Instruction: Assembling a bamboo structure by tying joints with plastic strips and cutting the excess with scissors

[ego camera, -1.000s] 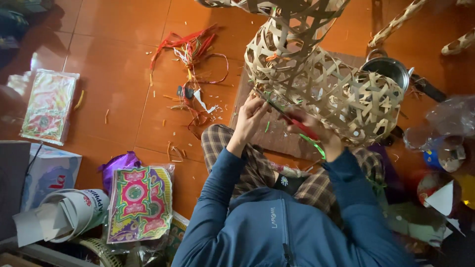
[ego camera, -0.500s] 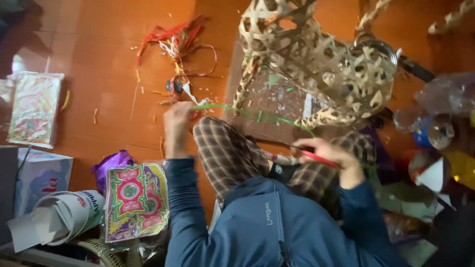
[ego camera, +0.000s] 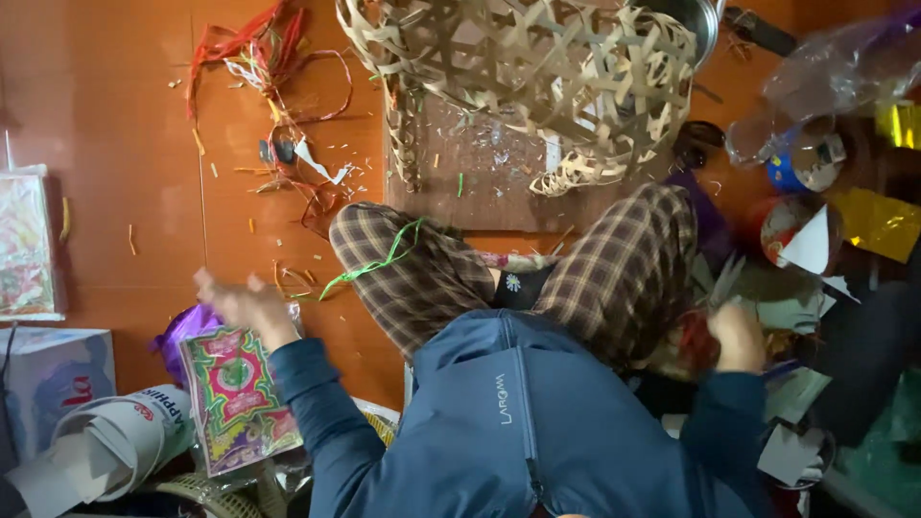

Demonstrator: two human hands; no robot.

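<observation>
Far left: a patterned packet (ego camera: 27, 245) is lying flat on the orange floor (ego camera: 115, 125), with a pale box (ego camera: 53, 379) and a rolled white paper (ego camera: 115, 441) below it. Next: a purple bag (ego camera: 182, 331) is sitting beside a bright printed sheet (ego camera: 235, 398) of pink, green and yellow. Left hand (ego camera: 240, 302): hovering just above that sheet, blurred; its fingers are showing spread and loose, gripping nothing that can be made out. Green strip (ego camera: 379, 259): trailing from near that hand across the left knee of the plaid trousers (ego camera: 422, 278); whether it is touching the hand cannot be told. Upper left: red and orange ribbon scraps (ego camera: 259, 67) are littering the floor. Centre top: a woven bamboo basket (ego camera: 537, 77) is standing on a dark board (ego camera: 470, 182), well apart from both hands. Right hand (ego camera: 739, 336): resting beside the right knee, blurred, fingers curled; what they are gripping cannot be told. Far right: paper cones (ego camera: 811, 240), gold foil (ego camera: 878, 221) and a clear plastic bag (ego camera: 825, 77) are lying heaped.
</observation>
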